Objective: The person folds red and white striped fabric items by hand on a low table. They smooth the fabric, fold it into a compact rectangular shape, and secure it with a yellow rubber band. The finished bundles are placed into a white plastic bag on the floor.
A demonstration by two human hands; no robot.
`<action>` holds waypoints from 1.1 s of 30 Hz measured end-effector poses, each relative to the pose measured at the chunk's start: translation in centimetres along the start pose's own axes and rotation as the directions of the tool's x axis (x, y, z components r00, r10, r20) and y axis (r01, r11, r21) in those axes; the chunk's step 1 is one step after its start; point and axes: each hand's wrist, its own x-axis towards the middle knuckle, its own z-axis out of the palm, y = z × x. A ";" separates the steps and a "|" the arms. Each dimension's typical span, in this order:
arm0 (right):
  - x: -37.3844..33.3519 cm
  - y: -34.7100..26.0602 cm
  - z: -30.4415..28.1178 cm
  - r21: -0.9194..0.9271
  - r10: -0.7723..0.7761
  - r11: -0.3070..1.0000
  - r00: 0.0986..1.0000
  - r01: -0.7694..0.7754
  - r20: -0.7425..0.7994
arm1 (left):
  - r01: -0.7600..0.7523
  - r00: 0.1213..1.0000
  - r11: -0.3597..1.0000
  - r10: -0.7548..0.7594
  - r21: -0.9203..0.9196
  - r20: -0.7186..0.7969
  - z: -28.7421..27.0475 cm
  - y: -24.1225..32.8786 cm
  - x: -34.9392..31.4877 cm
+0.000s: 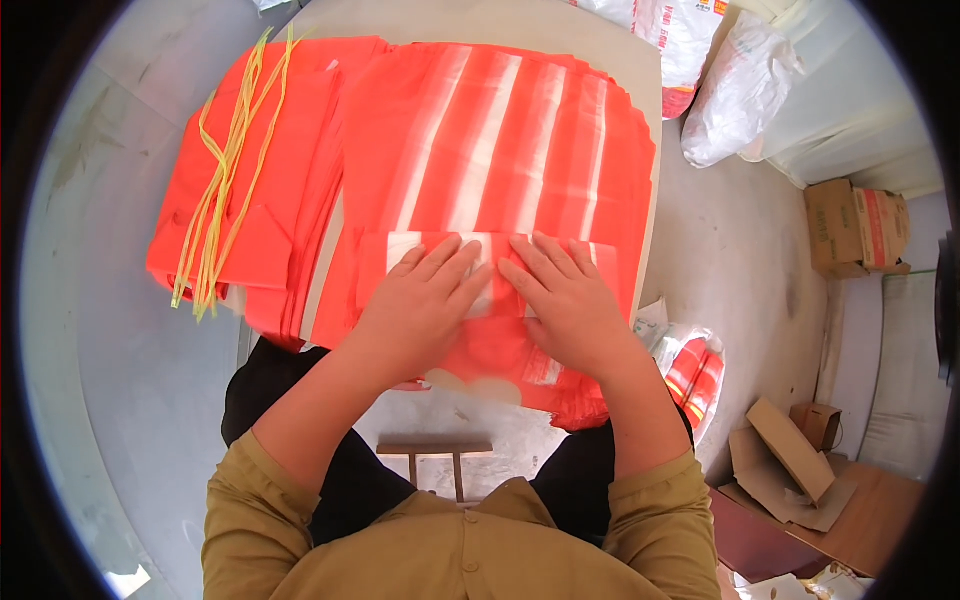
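Observation:
A broad stack of red plastic bags with white stripes [490, 140] lies fanned out on the table in front of me. At its near edge the top layer is turned over into a folded flap [485, 303]. My left hand [428, 300] presses flat on the flap's left part, fingers spread and pointing away from me. Flat on the right part lies my right hand [565, 300], its fingers also apart. Both hands hold nothing. Crumpled red film [580, 400] hangs over the near edge below my right hand.
Left of the stack is a plain red pile [270, 150] with yellow strips [235, 170] lying across it. White sacks [740, 90] stand on the floor at the far right. Cartons [855, 228] and an opened box [785, 465] are to the right, near a bag of red bundles [695, 375].

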 end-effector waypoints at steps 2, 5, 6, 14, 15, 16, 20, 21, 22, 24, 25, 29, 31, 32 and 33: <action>-0.1 0.4 0.3 0.015 0.004 1.000 1.000 -0.004 0.012 | 0.000 1.000 0.999 0.000 0.051 -0.018 0.5 0.0 0.2; -0.2 0.9 0.1 0.080 0.009 0.997 1.000 -0.011 0.030 | 0.027 0.999 0.998 -0.024 0.062 -0.039 0.6 0.0 0.3; -0.2 0.9 -0.2 0.084 0.015 0.996 1.000 -0.017 0.026 | 0.040 0.998 0.998 -0.037 0.054 -0.046 0.5 0.0 0.3; 1.2 -1.4 3.2 0.010 -0.010 1.000 0.980 0.013 -0.198 | 0.044 0.998 0.989 -0.036 0.141 -0.056 0.7 0.5 1.1; 1.3 -1.5 3.5 -0.011 -0.008 1.000 0.980 0.006 -0.198 | 0.042 0.998 0.986 -0.035 0.164 -0.047 0.9 0.5 1.1; 1.3 -1.6 3.7 -0.032 -0.008 0.999 0.980 0.002 -0.198 | 0.037 0.999 0.984 -0.030 0.174 -0.042 0.9 0.4 1.0; -0.2 -0.1 3.3 -0.033 0.036 0.999 0.997 -0.039 -0.069 | 0.013 1.000 0.981 -0.009 0.195 -0.018 1.1 -0.3 0.4; -0.7 0.4 3.2 -0.052 0.051 0.997 0.997 -0.053 -0.054 | 0.009 1.000 0.980 -0.007 0.198 -0.010 1.1 -0.4 0.0; -1.2 1.1 2.9 -0.075 0.065 0.995 0.997 -0.068 -0.039 | 0.021 1.000 0.984 -0.021 0.178 -0.003 1.0 -0.6 -0.2; -2.5 2.6 1.7 -0.102 0.118 0.987 0.991 -0.123 -0.056 | 0.039 0.999 0.990 -0.041 0.137 0.008 1.0 -0.9 -0.3; -3.0 3.1 1.2 -0.108 0.138 0.984 0.988 -0.144 -0.066 | 0.064 0.998 0.987 -0.062 0.150 -0.018 0.9 -1.2 -0.7; -4.0 5.0 -1.5 -0.130 0.261 0.957 0.965 -0.260 -0.009 | 0.146 0.987 0.983 -0.137 0.111 -0.085 0.2 -1.9 -1.4; -4.0 6.0 -3.3 -0.130 0.311 0.941 0.950 -0.312 -0.031 | 0.272 0.962 0.962 -0.272 -0.024 0.025 -1.1 -1.4 -0.5; -3.5 5.9 -4.1 -0.038 0.353 0.926 0.897 -0.376 -0.267 | 0.385 0.918 0.916 -0.366 -0.116 0.154 -3.1 -0.5 0.6; -2.8 5.5 -4.8 0.065 0.390 0.909 0.785 -0.411 -0.482 | 0.498 0.852 0.846 -0.436 -0.189 0.291 -4.0 0.0 1.2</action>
